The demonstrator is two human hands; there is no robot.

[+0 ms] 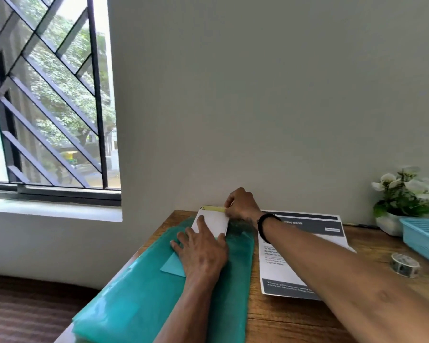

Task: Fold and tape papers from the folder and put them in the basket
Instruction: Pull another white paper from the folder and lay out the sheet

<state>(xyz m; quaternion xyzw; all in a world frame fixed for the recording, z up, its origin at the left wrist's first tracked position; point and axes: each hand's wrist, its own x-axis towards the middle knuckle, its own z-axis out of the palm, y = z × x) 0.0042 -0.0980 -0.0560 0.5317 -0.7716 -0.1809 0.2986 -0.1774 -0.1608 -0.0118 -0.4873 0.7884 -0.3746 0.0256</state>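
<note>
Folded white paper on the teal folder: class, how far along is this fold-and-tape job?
Done: the folded white paper lies on the teal plastic folder. In hand: the left hand presses it flat; the right hand pinches yellowish tape along its far edge. Left: moving it into the blue plastic basket.

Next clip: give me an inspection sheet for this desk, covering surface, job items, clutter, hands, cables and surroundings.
Surface: wooden table against a plain wall.
Job's things: folded white paper on the teal folder, yellow tape strip along its far edge; tape roll and blue basket to the right.
Clutter: printed instruction sheet; potted white flowers.
Hands: left hand presses flat on the paper; right hand pinches the tape's end.
Cables: nothing seen.
Surroundings: barred window at left, trees outside.
</note>
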